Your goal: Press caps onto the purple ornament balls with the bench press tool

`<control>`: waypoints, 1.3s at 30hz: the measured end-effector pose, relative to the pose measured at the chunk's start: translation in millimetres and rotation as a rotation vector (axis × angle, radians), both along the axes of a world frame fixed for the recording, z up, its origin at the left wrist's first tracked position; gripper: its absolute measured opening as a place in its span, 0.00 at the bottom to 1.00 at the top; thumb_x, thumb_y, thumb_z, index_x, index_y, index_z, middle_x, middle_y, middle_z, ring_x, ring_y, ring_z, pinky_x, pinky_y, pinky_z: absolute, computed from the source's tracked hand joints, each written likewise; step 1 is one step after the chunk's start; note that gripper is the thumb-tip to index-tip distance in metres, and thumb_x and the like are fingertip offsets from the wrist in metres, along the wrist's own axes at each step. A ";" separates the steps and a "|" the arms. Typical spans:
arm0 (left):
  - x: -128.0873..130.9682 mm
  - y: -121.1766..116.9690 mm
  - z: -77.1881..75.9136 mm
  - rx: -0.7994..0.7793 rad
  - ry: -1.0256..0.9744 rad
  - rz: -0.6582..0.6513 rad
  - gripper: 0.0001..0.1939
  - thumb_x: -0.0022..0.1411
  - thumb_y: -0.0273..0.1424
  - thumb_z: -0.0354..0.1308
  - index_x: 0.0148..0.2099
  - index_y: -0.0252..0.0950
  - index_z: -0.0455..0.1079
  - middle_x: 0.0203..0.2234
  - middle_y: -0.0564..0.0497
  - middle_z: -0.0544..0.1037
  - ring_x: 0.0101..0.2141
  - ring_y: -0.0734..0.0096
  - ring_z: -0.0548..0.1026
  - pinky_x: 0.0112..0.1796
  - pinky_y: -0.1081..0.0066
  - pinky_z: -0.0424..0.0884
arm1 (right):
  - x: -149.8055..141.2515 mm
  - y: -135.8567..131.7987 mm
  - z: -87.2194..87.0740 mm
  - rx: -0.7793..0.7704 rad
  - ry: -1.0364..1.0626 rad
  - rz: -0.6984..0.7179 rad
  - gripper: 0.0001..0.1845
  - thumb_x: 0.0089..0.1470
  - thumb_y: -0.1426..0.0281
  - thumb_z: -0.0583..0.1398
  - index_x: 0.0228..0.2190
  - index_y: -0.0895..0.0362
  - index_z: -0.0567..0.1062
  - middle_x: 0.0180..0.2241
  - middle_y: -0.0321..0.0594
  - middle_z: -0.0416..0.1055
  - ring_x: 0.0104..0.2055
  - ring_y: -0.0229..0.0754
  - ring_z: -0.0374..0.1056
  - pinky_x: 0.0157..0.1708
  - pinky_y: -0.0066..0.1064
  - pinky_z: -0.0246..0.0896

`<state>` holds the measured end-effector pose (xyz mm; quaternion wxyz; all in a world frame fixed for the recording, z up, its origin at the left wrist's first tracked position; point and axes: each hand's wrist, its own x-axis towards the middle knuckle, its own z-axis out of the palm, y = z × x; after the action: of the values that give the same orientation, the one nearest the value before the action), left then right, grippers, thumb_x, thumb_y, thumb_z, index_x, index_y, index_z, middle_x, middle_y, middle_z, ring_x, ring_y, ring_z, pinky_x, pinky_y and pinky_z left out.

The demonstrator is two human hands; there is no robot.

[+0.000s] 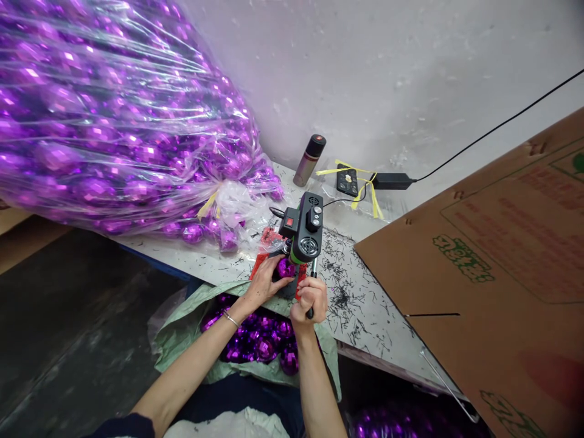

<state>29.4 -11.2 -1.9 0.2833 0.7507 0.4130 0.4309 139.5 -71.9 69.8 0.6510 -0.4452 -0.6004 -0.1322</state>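
My left hand (267, 281) is closed round a shiny purple faceted ball (286, 267), with its fingers at the ball's left side and its thumb below. The ball sits under the head of a small black bench press machine (306, 228) that has a red switch and round vents. My right hand (311, 301) is wrapped round the machine's lever handle (311, 312), just right of the ball. Below both hands a pale green sack (182, 331) gapes open, holding many purple balls (264, 348).
A big clear bag (114, 121) of purple balls fills the left. Behind the machine stand a spray can (310, 159), a dark phone-like object (347, 180) with yellow ties and a black power adapter (391, 180). Black scraps (342, 292) litter the table beside a cardboard box (479, 255).
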 end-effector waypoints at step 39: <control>-1.3 1.1 2.3 -0.012 -0.006 -0.033 0.29 0.64 0.41 0.66 0.63 0.37 0.64 0.54 0.40 0.78 0.55 0.52 0.77 0.55 0.53 0.74 | -2.4 -2.1 9.1 -0.026 0.001 -0.008 0.17 0.67 0.74 0.49 0.25 0.54 0.65 0.26 0.34 0.66 0.28 0.36 0.66 0.33 0.33 0.65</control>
<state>28.1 -10.1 0.3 0.2962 0.7544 0.4023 0.4259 137.2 -74.0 78.9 0.6449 -0.4558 -0.6002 -0.1268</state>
